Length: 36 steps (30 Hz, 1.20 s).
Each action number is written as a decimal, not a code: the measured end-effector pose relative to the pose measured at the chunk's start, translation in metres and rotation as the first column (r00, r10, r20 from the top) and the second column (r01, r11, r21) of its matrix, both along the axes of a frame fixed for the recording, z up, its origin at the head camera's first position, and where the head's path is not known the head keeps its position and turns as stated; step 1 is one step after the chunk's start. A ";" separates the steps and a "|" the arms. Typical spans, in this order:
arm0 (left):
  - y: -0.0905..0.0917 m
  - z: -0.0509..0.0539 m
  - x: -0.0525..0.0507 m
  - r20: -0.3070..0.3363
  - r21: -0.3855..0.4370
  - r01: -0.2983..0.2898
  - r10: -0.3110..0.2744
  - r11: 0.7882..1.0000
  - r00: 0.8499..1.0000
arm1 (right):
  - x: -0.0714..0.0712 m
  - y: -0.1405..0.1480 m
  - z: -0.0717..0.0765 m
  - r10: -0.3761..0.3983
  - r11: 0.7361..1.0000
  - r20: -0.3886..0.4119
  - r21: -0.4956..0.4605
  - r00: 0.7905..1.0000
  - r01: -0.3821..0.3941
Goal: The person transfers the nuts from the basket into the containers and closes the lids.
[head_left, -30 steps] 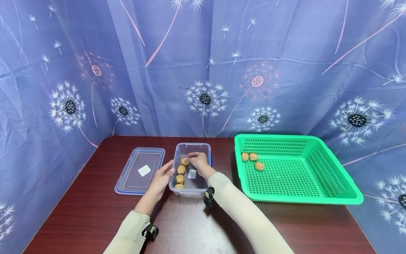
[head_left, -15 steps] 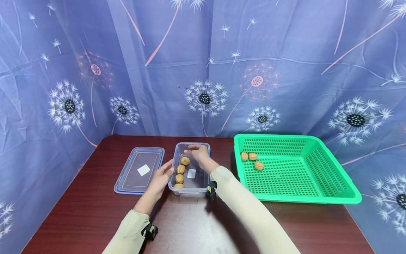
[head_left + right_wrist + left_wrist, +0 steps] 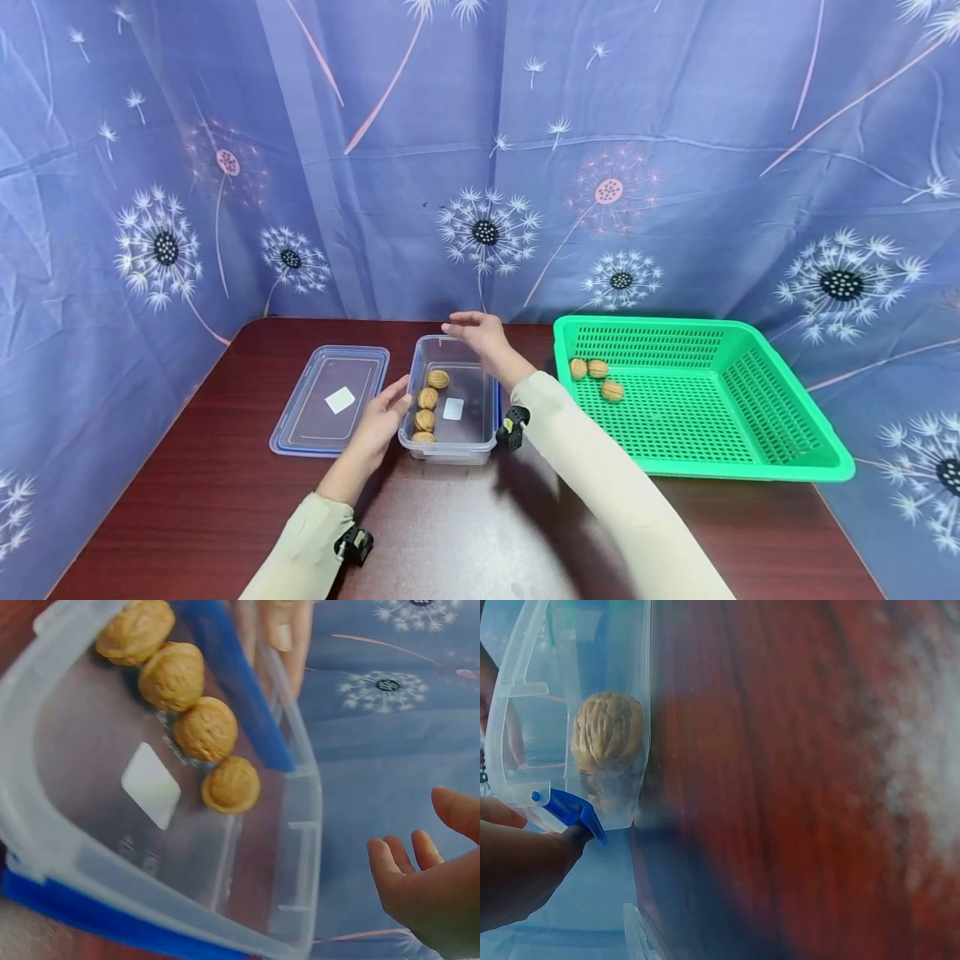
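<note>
A clear plastic container (image 3: pixel 472 383) with blue side flaps stands open-topped on the table. Several walnuts (image 3: pixel 427 399) sit in a row along its left inner side, also seen as tan walnuts (image 3: pixel 206 729) in the right wrist view. My left hand (image 3: pixel 378 425) rests against the container's left wall, fingers fairly straight, beside a blue flap (image 3: pixel 574 810). Over the far right rim hovers my right hand (image 3: pixel 483 337), its fingers spread loosely and nothing in them. In the right wrist view the right hand (image 3: pixel 435 877) is apart from the container.
On the right stands a green perforated basket (image 3: pixel 675 467) with three walnuts (image 3: pixel 597 369) in its left back corner. The container's lid (image 3: pixel 322 417), with a white label, lies flat to the left. A patterned curtain (image 3: pixel 390 250) hangs behind the table (image 3: pixel 187 500).
My right hand has let go of the farthest walnut, leaving it in the row, and risen out of the container toward its far right rim. The left hand has stayed in place.
</note>
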State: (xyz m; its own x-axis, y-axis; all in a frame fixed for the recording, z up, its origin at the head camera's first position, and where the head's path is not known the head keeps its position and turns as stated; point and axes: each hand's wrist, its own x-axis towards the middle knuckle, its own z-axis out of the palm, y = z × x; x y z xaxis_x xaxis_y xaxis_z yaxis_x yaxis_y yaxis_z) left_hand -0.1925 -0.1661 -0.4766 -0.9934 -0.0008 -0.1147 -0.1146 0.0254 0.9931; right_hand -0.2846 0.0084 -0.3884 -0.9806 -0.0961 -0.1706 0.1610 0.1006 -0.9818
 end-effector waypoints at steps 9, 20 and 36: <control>0.000 0.000 0.000 0.005 0.008 0.006 -0.006 1.000 1.000 | -0.007 0.022 0.023 0.010 0.999 -0.001 -0.052 1.000 -0.010; 0.001 -0.001 -0.001 0.004 0.008 0.002 -0.002 1.000 1.000 | -0.019 0.057 0.036 -0.018 0.989 -0.062 -0.145 0.998 0.008; 0.001 0.001 0.001 0.005 -0.002 -0.005 0.005 1.000 1.000 | -0.019 0.124 0.046 0.025 0.974 -0.114 -0.220 0.993 -0.050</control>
State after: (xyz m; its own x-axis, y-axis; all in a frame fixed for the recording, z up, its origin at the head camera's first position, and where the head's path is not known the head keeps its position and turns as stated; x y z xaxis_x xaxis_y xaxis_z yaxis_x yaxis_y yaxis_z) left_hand -0.1918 -0.1654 -0.4752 -0.9928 -0.0054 -0.1194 -0.1195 0.0267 0.9925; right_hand -0.3032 0.1327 -0.3424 -0.9871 -0.1566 -0.0325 0.0514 -0.1179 -0.9917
